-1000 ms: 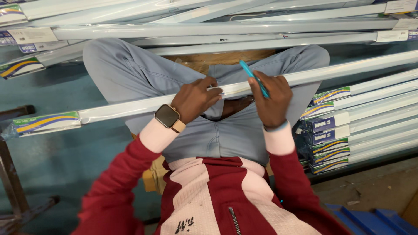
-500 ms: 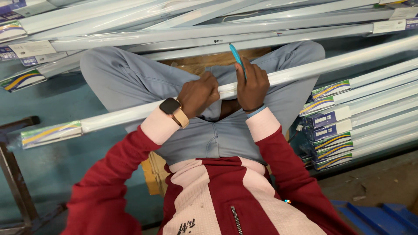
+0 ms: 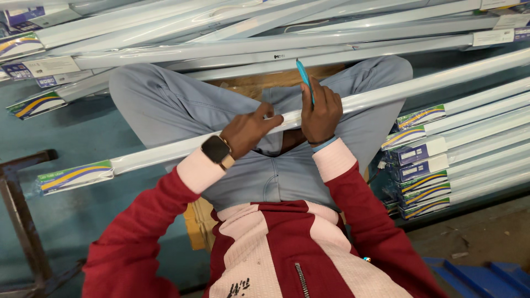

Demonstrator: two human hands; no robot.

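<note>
I sit cross-legged with a long white tube light (image 3: 397, 91) lying across my lap, wrapped in clear plastic with a coloured printed sleeve at its left end. My left hand (image 3: 248, 129), with a smartwatch on the wrist, pinches the tube's wrapping near the middle. My right hand (image 3: 320, 110) rests on the tube just to the right and holds a thin blue cutter (image 3: 305, 77) pointing up and away from me.
Many more wrapped tube lights (image 3: 232, 49) lie piled beyond my knees, and a stack of them (image 3: 452, 154) sits at my right. A brown cardboard piece (image 3: 259, 83) lies under my legs. A rusty metal frame (image 3: 22, 221) stands at the left on the blue-green floor.
My right hand has turned the blue cutter from slanting over the tube to pointing upright. Both hands have shifted slightly along the tube, and the view has drifted.
</note>
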